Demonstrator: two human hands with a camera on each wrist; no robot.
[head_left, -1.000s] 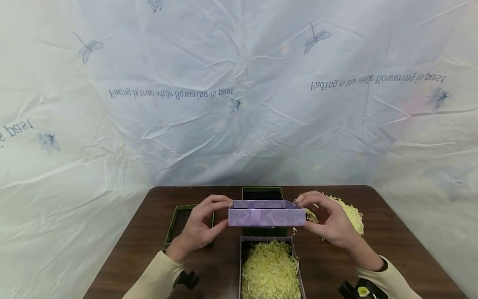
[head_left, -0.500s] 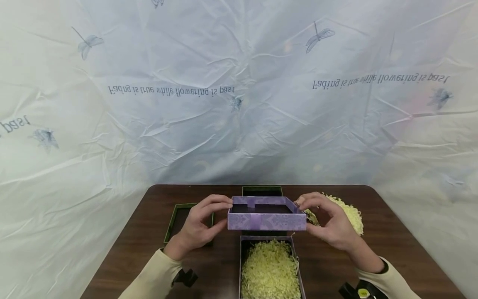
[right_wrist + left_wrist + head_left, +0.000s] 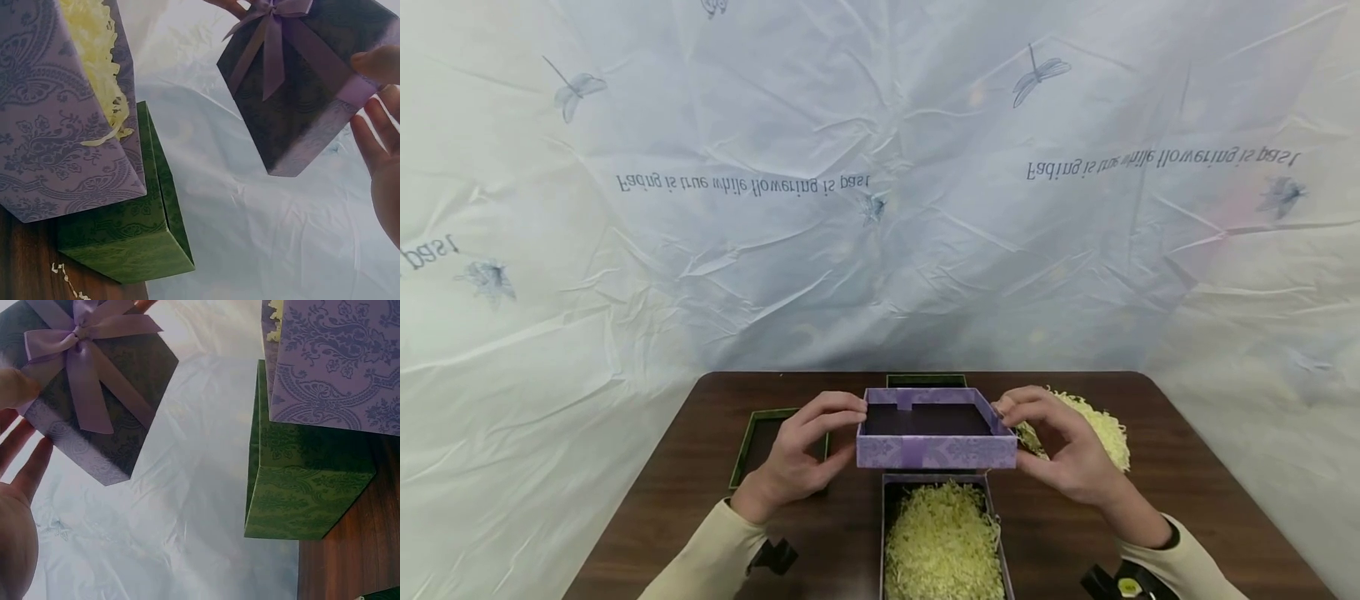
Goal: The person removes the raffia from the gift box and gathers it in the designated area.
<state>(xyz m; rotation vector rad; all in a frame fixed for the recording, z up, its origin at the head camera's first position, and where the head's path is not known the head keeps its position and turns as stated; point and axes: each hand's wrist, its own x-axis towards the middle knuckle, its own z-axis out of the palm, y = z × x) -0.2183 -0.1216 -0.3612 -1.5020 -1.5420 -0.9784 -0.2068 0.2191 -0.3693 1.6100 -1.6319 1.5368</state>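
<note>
Between both hands a purple patterned box lid (image 3: 936,452) is held up, its dark hollow inside facing the head camera. My left hand (image 3: 801,446) grips its left end, thumb below and fingers above. The right end is pinched by my right hand (image 3: 1063,446) in the same way. A ribbon bow (image 3: 78,332) on the lid's outer face shows in the left wrist view. Below the lid stands the purple box (image 3: 883,533), filled with pale yellow shredded paper (image 3: 943,542). The right wrist view shows shreds hanging over the rim of that purple box (image 3: 69,137).
Behind the purple box stands a green box (image 3: 927,380), mostly hidden by the lid. A green-edged lid (image 3: 747,450) lies at left, partly behind the left hand. A heap of shredded paper (image 3: 1108,433) lies at right on the brown table (image 3: 1195,508), a gold-coloured item (image 3: 1030,439) beside it.
The lid has tipped toward the head camera, so more of its dark inside shows, and its near edge sits slightly lower. Both hands keep their grip in nearly the same place.
</note>
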